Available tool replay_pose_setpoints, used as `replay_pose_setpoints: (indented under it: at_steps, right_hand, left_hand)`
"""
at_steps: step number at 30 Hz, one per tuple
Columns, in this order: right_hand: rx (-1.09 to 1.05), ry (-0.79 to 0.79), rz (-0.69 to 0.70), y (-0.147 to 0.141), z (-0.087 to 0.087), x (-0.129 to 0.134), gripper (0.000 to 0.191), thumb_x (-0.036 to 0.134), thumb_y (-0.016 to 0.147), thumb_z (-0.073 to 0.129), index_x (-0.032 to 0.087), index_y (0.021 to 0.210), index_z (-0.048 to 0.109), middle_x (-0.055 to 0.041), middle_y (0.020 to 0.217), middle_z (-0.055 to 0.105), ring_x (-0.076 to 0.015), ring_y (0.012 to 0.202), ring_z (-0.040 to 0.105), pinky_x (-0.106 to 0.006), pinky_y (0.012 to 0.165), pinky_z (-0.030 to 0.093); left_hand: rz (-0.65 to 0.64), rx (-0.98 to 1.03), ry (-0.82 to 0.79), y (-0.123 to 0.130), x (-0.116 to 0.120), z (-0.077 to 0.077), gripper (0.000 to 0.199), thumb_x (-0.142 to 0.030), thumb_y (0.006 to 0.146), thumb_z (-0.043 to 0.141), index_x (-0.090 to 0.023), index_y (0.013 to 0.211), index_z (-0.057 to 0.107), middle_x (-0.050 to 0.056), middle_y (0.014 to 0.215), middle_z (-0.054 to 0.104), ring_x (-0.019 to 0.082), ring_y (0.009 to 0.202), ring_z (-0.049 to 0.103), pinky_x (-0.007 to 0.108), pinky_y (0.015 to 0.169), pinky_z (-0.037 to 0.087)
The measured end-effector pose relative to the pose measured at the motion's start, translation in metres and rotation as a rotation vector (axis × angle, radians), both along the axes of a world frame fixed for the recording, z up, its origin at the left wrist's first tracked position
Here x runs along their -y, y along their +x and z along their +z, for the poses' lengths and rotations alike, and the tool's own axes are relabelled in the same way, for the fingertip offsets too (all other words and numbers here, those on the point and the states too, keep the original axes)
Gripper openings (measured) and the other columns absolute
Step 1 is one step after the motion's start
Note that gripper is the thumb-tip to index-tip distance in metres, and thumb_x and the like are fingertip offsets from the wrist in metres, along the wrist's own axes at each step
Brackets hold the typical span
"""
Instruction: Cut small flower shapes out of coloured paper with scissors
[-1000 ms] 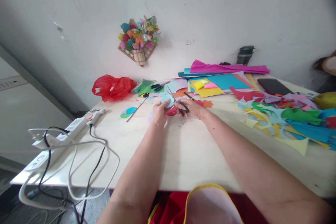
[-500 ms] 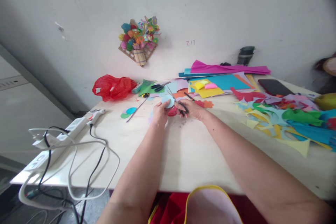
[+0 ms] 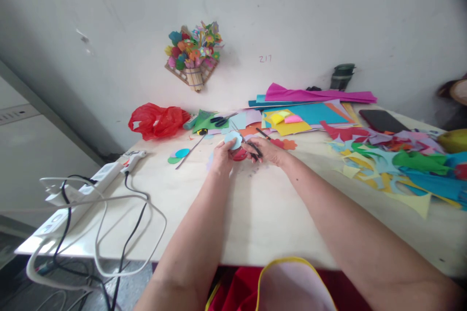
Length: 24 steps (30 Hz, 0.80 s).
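My left hand [image 3: 222, 154] pinches a light-blue paper circle [image 3: 233, 140] between thumb and fingers, above the middle of the table. My right hand [image 3: 265, 150] is closed round the dark handles of a pair of scissors [image 3: 257, 149]. Their blades point up and left, at the right edge of the circle; whether they touch the paper I cannot tell. Beneath the hands lies a red paper piece [image 3: 240, 155], partly hidden. Red and orange paper flowers [image 3: 290, 145] rest just right of my right hand.
On the left are a power strip [image 3: 78, 200] with tangled cables and a red plastic bag [image 3: 158, 121]. A second pair of scissors [image 3: 220, 120] lies at the back. Coloured sheets [image 3: 321, 114], a phone [image 3: 383, 120] and a heap of paper scraps [image 3: 386, 165] fill the right.
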State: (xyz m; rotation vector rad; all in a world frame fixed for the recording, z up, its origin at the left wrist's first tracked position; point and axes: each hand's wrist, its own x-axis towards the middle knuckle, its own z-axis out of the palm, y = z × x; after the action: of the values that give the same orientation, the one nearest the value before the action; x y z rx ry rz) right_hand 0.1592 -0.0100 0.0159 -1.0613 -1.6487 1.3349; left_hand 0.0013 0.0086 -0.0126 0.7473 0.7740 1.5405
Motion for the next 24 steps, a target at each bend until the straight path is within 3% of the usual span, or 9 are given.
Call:
replay_pose_setpoints:
  at_steps: [24]
  right_hand:
    - [0.046, -0.002, -0.01, -0.003, 0.0019, 0.0022, 0.032, 0.038, 0.088, 0.076, 0.018, 0.076, 0.054, 0.0039, 0.057, 0.059, -0.0076, 0.043, 0.054, -0.017, 0.035, 0.029]
  left_hand:
    - [0.003, 0.042, 0.0, -0.0011, -0.0025, -0.0014, 0.028, -0.016, 0.058, 0.087, -0.017, 0.079, 0.067, 0.004, 0.077, 0.074, 0.017, 0.071, 0.071, 0.029, 0.071, 0.058]
